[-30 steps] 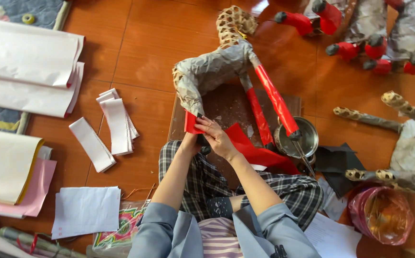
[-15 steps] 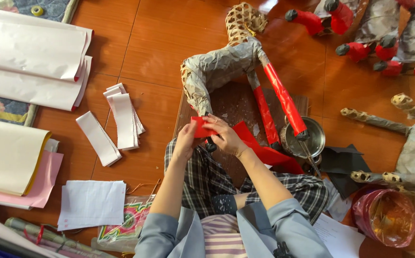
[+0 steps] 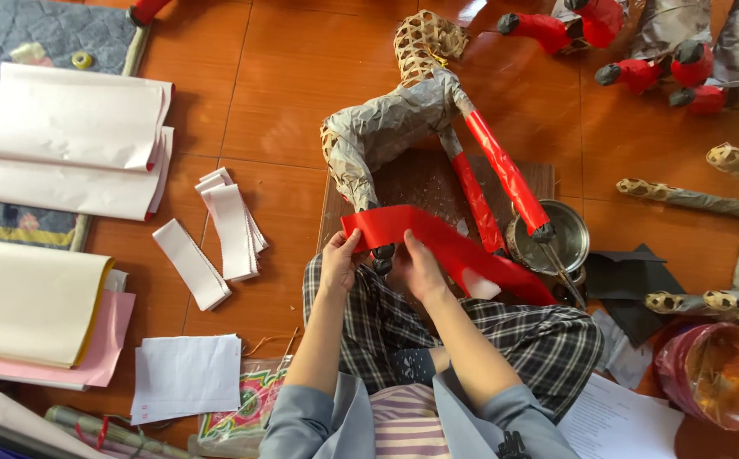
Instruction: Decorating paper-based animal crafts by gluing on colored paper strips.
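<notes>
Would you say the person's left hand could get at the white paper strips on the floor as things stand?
Probably yes. The white paper strips lie on open floor just left of the left hand, with nothing between; but that hand is holding the red paper strip and would need to let go.

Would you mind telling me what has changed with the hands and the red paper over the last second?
The left hand and right hand have moved apart, drawing the red paper strip out flat across the figure's paper-wrapped leg; a second ago it was bunched close between them. Both hands have kept their hold. The animal figure, metal bowl and white strips stayed put.
</notes>
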